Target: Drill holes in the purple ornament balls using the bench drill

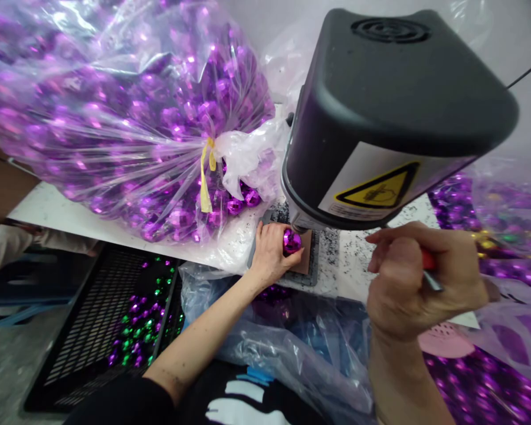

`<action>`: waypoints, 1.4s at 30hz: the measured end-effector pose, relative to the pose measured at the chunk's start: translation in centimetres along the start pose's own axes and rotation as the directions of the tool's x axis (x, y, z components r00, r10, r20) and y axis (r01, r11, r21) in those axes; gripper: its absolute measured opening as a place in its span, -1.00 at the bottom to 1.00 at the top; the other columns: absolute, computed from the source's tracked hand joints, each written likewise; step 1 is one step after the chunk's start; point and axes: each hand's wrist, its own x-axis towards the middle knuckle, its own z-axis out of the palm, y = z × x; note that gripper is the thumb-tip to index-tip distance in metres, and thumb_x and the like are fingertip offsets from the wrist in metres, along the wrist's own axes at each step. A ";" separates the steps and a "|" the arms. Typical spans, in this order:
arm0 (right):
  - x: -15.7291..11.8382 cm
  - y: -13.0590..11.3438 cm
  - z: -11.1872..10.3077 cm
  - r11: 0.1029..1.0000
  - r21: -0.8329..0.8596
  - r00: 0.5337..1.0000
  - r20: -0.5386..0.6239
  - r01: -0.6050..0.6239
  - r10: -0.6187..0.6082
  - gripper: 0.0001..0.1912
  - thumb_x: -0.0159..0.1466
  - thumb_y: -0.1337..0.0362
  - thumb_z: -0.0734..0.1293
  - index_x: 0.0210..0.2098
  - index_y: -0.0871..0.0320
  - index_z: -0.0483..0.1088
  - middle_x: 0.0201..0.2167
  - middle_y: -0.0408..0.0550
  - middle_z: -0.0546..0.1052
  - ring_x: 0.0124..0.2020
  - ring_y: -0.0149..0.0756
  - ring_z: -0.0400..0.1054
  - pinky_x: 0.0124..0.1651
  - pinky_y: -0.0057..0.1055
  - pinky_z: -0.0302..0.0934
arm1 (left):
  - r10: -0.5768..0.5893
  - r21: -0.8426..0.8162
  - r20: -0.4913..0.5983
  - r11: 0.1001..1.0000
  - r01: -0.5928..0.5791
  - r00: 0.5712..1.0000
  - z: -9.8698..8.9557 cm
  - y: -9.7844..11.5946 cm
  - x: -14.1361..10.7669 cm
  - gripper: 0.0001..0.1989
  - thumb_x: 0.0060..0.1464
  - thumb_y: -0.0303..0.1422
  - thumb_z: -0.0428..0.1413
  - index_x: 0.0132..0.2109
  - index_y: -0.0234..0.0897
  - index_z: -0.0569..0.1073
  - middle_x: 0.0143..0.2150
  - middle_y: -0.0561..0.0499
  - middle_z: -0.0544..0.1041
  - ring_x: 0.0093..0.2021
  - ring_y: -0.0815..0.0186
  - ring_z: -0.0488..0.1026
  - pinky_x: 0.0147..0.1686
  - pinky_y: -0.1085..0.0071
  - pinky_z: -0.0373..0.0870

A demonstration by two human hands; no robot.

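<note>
With fingers and thumb around it, my left hand (271, 251) grips a shiny purple faceted ball (292, 241). The ball rests on or just above a small brown board (304, 260) on the machine's base, directly below the head of a black bench machine (380, 112). A yellow warning triangle is on the machine's front. My right hand (425, 277) is closed around a red lever handle (428, 258) with a metal end, at the machine's right side. Most of that lever is hidden by my fingers.
A tied clear bag of purple balls (128, 136) fills the table's left. Black crates (66, 354) at lower left hold purple and green beads. An open plastic bag (292, 348) hangs before me. More purple beads (478, 383) and a pink scoop-like piece (445, 340) lie right. Dark shavings speckle the table (354, 254).
</note>
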 end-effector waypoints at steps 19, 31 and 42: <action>-2.4 2.8 1.4 0.984 0.045 0.979 -0.117 0.175 -0.169 -0.94 0.26 0.36 0.31 -0.32 0.14 0.45 -0.57 -0.19 0.35 -0.52 -0.45 0.29 -0.40 -0.40 0.28 | -0.014 -0.022 0.014 1.000 0.014 1.000 0.1 0.0 0.0 -0.56 0.07 -0.30 0.29 0.06 -0.19 0.37 -0.04 -0.08 0.51 0.12 0.03 0.41 0.34 -0.05 0.14; -2.9 3.3 2.5 0.981 0.043 0.960 -0.219 0.188 -0.174 -0.84 0.29 0.29 0.29 -0.42 0.15 0.39 -0.64 -0.19 0.29 -0.48 -0.40 0.36 -0.36 -0.35 0.34 | -0.019 -0.006 -0.003 1.000 0.019 1.000 0.3 0.0 -0.1 -0.58 0.05 -0.31 0.31 0.03 -0.19 0.37 -0.01 -0.09 0.51 0.10 0.04 0.42 0.32 -0.03 0.16; -3.5 5.0 0.8 0.983 0.002 0.981 -0.063 0.184 -0.184 -0.85 0.28 0.24 0.33 -0.21 0.17 0.45 -0.47 -0.15 0.46 -0.41 -0.39 0.42 -0.34 -0.36 0.35 | 0.006 -0.019 -0.039 1.000 -0.006 0.999 0.4 -0.2 -0.3 -0.59 0.08 -0.29 0.30 0.03 -0.21 0.36 -0.02 -0.09 0.49 0.11 0.04 0.41 0.34 -0.07 0.16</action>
